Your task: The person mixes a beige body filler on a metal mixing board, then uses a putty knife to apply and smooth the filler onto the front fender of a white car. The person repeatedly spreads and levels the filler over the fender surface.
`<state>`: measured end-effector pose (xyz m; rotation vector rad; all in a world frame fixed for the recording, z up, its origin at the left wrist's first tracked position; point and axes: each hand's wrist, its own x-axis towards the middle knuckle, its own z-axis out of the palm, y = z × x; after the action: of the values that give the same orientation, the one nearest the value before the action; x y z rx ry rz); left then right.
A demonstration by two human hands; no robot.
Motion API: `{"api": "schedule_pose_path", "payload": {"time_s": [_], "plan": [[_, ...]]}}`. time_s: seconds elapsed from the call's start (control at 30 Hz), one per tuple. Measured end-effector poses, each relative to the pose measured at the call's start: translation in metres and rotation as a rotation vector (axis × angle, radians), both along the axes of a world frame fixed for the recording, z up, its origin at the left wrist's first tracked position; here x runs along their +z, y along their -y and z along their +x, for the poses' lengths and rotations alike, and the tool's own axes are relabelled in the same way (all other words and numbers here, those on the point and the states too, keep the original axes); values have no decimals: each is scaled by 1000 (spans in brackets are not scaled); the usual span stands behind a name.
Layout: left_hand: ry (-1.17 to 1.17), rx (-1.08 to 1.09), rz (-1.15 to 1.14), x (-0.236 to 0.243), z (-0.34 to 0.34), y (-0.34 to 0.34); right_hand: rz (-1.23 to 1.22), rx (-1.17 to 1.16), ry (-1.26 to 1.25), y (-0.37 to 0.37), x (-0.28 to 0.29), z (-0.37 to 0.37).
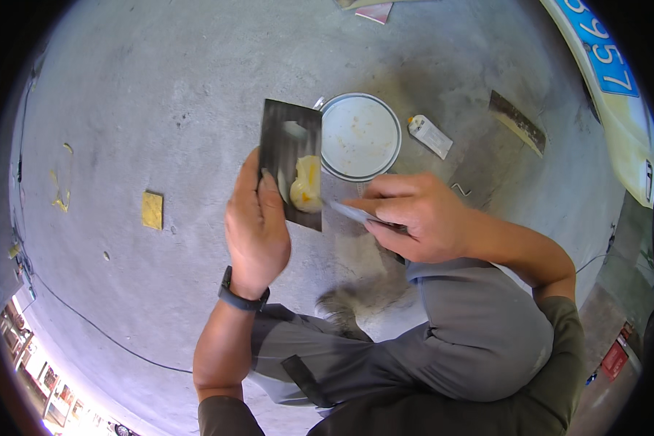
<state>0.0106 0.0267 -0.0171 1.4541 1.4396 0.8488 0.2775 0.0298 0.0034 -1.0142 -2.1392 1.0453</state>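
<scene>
My left hand (258, 218) grips a dark rectangular mixing board (274, 138) by its left edge, thumb on its face. A dollop of pale putty (307, 185) with yellow-orange streaks lies on the board's lower right, and paler smears mark its upper and left parts. In my right hand (421, 218) is a thin grey scraper (352, 211), pinched between thumb and fingers. Its tip is slightly blurred and points at the board's lower right edge by the putty. Whether it touches the putty I cannot tell.
Just beyond the board stands a round can (360, 138) with a pale, spotted top. Right of it lie a white tube (430, 136) with an orange tip and a dark flat strip (517, 122). A yellow square pad (152, 210) lies left. A white car bumper (618, 138) borders the right.
</scene>
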Motion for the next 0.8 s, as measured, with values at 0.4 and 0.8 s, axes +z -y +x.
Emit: {"api": "schedule_pose_path", "payload": {"time_s": [0.4, 0.8], "plan": [[-42, -54, 65, -3, -4, 3, -46, -46, 93, -17, 18, -7], [112, 87, -173, -5, -4, 2, 61, 95, 60, -13, 10, 0]]}}
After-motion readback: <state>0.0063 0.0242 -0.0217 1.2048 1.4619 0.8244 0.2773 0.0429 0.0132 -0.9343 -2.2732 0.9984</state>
